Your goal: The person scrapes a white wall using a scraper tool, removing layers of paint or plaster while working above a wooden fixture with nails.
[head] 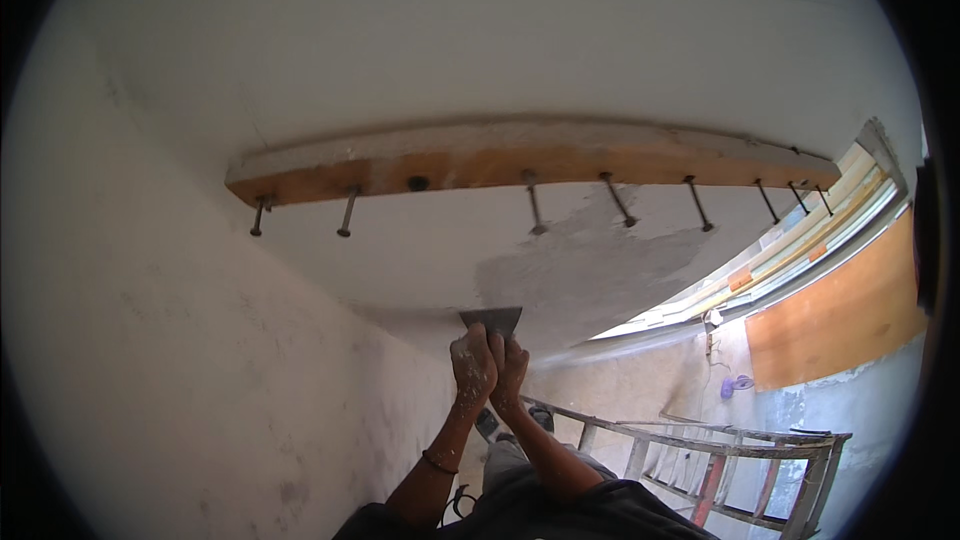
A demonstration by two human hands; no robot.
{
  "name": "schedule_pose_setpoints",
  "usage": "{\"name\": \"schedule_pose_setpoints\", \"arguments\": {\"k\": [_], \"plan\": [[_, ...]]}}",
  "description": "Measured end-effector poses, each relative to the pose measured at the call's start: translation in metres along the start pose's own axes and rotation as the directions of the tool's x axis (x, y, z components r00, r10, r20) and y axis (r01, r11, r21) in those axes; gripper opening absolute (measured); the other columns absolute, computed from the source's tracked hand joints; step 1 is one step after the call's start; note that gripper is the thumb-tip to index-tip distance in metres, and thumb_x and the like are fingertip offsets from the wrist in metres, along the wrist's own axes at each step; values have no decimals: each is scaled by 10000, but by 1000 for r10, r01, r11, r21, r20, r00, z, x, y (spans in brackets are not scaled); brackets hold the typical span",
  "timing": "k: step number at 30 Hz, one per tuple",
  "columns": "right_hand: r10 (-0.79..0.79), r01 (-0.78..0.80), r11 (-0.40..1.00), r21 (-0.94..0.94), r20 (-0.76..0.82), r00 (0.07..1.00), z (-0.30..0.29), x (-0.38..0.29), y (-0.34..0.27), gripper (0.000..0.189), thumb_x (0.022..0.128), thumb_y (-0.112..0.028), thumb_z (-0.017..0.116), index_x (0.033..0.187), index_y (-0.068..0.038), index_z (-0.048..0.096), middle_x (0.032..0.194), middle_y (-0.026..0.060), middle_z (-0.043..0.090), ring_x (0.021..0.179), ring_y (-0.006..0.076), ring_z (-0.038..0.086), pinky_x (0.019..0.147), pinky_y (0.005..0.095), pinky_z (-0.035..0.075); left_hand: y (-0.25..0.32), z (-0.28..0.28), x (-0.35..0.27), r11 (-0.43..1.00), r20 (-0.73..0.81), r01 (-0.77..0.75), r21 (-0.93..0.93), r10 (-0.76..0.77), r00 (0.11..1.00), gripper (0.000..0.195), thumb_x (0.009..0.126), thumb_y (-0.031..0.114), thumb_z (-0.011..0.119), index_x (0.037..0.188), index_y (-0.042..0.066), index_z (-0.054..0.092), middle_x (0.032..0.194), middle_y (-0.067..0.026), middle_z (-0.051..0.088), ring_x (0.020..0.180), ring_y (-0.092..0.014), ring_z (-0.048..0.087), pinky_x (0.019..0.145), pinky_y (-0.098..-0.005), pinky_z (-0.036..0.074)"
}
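Both my hands are together around a putty knife (495,319) with a broad metal blade. My left hand (472,369), spotted with pale compound, grips it from the left. From the right, my right hand (511,375) closes against it; the handle is hidden by the fingers. The blade's wide edge points away from me and lies at the pale wall surface (405,255). Just beyond it spreads a darker grey patch of plaster (570,262). Whether the blade presses on the surface, I cannot tell.
A wooden rail (480,165) with several protruding metal bolts (534,202) crosses above my hands. Another wall (187,330) rises close on my left. To the right are a window (750,277), an orange-brown panel (832,315), a purple fan (735,385) and a paint-marked ladder (705,442).
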State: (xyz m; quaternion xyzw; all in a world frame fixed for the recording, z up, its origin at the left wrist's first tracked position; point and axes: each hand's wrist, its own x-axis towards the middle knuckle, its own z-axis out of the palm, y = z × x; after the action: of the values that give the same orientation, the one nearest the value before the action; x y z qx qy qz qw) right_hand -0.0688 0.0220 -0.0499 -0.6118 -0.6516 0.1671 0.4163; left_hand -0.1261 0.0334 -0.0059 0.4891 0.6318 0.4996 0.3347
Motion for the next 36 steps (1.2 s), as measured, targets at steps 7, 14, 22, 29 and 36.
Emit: {"name": "schedule_pose_setpoints", "arguments": {"k": [7,14,22,29,36], "plan": [[-29,31,994,-102,16,999,-17,6,-32,113,783,-177,504,864,-98,516,741,123,507,617,300,514,469,385,356,29,-17,0,999,-15,37,30,-36,999,262,810,144,535,643,13,381,531,-192,447,476,-336,497,443,-405,370],[148,-146,986,76,-14,989,-10,7,-16,130,788,-204,529,762,-76,533,682,118,515,606,278,541,524,368,405,4,0,2,887,40,-268,375,273,961,272,844,164,490,645,4,396,538,-176,469,489,-317,518,448,-382,381],[-3,5,1000,30,-77,997,-15,9,-4,147,786,-209,537,791,-63,548,632,121,511,583,272,544,508,355,409,1,11,3,914,61,-218,342,210,976,343,863,248,451,621,8,414,528,-85,480,464,-174,481,435,-329,382],[-200,194,973,-123,-38,979,-48,26,-42,168,755,-155,558,895,-62,545,701,119,524,612,301,560,486,364,420,44,-9,-2,986,38,89,-140,-85,996,485,903,350,352,621,-38,425,630,-118,570,523,-203,536,485,-282,427],[-113,110,983,-150,-10,994,-34,10,-34,223,702,-197,584,897,-114,516,786,53,515,683,248,533,462,360,341,40,-4,0,931,24,302,-203,-304,952,347,873,271,416,717,-36,459,594,-184,530,492,-263,500,506,-359,398]]}}
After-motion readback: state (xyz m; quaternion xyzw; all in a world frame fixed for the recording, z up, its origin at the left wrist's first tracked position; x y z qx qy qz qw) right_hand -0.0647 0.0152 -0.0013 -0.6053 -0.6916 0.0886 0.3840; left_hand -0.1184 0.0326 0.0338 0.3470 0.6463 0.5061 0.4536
